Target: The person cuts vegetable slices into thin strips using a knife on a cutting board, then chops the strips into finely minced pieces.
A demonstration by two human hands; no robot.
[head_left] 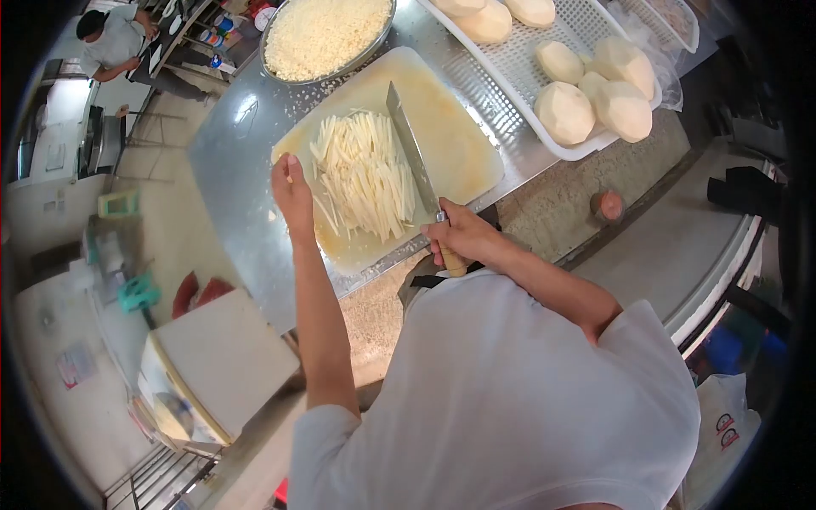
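Note:
My right hand (459,231) is closed around the wooden handle of a large knife (412,144). The blade lies along the right side of a pile of pale cut strips (364,178) on a cutting board (463,140). At the board's left edge, my left hand (292,191) is beside the pile, fingers curled together; whether anything small is between them cannot be made out. A metal bowl (387,42) of finely chopped pale pieces stands beyond the board. Several peeled, pale, round vegetables (564,113) sit in a white perforated basket (512,89) at the upper right.
The metal table (223,157) carries the board, bowl and basket. Another person (115,42) stands at the far upper left, well away from my hands. A white box-like surface (223,361) is at the lower left. A reddish round item (608,205) lies right of the table.

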